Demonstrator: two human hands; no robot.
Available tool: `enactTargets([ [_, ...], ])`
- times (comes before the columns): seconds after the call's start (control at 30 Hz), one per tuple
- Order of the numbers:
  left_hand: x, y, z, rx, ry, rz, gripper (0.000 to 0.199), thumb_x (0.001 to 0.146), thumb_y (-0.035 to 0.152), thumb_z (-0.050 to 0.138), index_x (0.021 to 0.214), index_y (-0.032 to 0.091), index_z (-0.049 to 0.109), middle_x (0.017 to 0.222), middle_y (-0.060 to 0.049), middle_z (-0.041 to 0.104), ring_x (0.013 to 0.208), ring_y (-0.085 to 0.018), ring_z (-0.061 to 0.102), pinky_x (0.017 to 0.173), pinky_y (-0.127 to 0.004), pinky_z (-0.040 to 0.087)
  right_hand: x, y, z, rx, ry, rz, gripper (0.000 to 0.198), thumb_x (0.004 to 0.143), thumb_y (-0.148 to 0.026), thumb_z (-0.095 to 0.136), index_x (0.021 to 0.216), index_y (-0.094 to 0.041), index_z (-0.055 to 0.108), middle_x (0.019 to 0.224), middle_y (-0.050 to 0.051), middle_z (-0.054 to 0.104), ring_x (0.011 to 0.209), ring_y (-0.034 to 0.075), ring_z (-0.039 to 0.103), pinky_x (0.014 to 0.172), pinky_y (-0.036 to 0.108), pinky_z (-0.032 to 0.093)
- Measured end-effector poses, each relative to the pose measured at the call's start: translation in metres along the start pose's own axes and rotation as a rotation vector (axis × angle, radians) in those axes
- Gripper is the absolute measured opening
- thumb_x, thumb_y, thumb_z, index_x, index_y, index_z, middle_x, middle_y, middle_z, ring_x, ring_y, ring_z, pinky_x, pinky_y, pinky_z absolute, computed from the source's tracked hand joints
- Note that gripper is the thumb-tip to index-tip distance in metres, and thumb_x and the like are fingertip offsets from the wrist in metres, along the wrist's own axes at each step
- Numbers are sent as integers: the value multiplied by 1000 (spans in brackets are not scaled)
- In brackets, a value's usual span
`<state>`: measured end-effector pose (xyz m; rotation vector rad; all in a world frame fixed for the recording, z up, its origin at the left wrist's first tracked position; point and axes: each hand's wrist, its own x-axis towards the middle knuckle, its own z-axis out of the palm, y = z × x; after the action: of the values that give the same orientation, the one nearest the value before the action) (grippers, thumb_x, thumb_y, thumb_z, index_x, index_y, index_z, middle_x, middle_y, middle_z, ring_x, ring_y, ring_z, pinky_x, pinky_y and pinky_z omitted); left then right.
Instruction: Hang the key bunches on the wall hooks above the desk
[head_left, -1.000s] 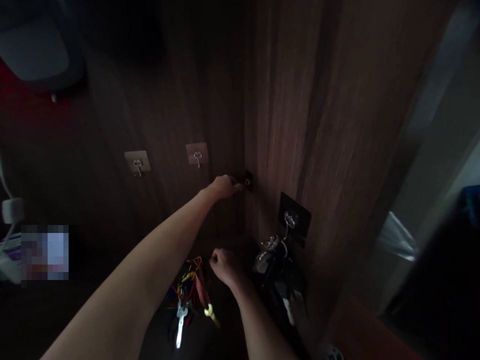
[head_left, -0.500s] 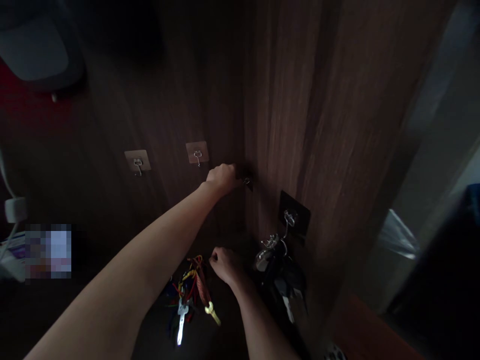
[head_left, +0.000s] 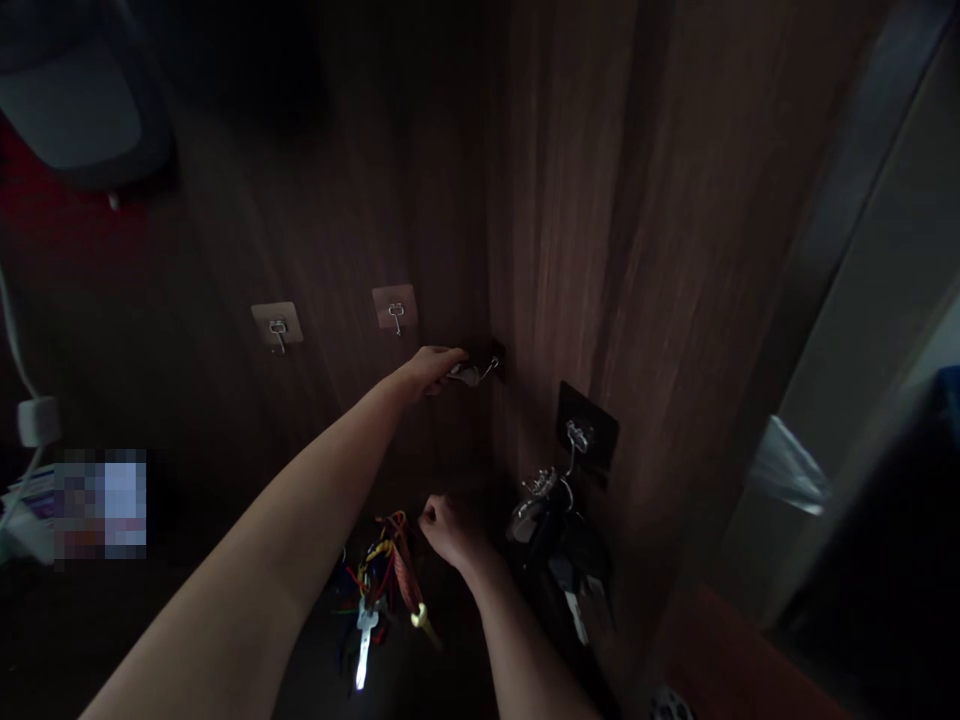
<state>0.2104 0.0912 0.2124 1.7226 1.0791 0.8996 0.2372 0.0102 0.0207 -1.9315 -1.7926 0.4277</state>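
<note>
My left hand (head_left: 429, 370) reaches toward the corner and is closed on a small silvery metal piece (head_left: 465, 374), too dark to name. That piece is right at the tip of a small wall hook (head_left: 493, 364); whether they are linked I cannot tell. Lower down, my right hand (head_left: 454, 530) is closed. By its fingertips hangs a bunch of keys (head_left: 365, 625) with red, yellow and orange cords, one silver key bright and one brass-coloured. The grip itself is partly hidden.
A dark adhesive hook (head_left: 579, 435) on the right panel carries another key bunch (head_left: 574, 580). Two hooks on clear pads, the left one (head_left: 277, 325) and the right one (head_left: 395, 308), are on the back panel. A white plug (head_left: 37, 421) hangs at the left.
My left hand has drawn back slightly left and down from the corner, and the silvery piece and the hook now show. My right hand has hardly moved.
</note>
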Motion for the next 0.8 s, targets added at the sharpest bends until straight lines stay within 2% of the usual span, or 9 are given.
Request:
enactTargets([
  [0.07, 1, 1, 2, -181, 18, -35, 19, 70, 31, 66, 72, 15, 57, 53, 5, 45, 38, -2, 32, 34, -14, 16, 0, 0, 0, 6, -8, -2, 22, 79, -21, 46, 87, -20, 66, 91, 6, 71, 84, 17, 64, 63, 23, 37],
  [0.17, 5, 6, 5, -307, 72, -41, 23, 75, 36, 61, 73, 16, 51, 51, 8, 37, 36, 0, 24, 33, -13, 14, 1, 0, 0, 19, -3, -12, 22, 79, -20, 46, 86, -19, 67, 90, 6, 71, 83, 16, 64, 64, 23, 37],
  [0.33, 0, -7, 5, -312, 35, -51, 20, 77, 34, 58, 74, 16, 52, 50, 8, 36, 34, 0, 25, 32, -12, 14, 0, 0, -1, 18, -13, -12, 23, 79, -20, 45, 87, -19, 67, 91, 6, 70, 85, 16, 64, 66, 23, 38],
  [0.53, -16, -40, 6, -240, -56, -86, 20, 78, 34, 55, 80, 14, 56, 55, 3, 53, 34, -1, 27, 32, -12, 14, 0, 0, 1, -8, -31, 4, 24, 80, -24, 45, 91, -20, 66, 96, 7, 70, 90, 17, 63, 69, 24, 39],
  [0.67, -17, -36, 18, -272, -68, -80, 24, 81, 38, 54, 83, 14, 57, 57, 2, 56, 35, -1, 29, 33, -12, 16, -1, -2, 0, 17, -35, 3, 23, 79, -21, 46, 88, -20, 67, 93, 6, 70, 87, 16, 63, 68, 23, 39],
  [0.8, -10, -20, 23, -240, -31, -39, 33, 75, 46, 60, 82, 14, 59, 55, 3, 53, 35, -2, 30, 34, -13, 17, -2, -3, -4, 50, -30, -20, 22, 78, -19, 47, 86, -19, 68, 90, 6, 71, 84, 15, 64, 66, 22, 38],
])
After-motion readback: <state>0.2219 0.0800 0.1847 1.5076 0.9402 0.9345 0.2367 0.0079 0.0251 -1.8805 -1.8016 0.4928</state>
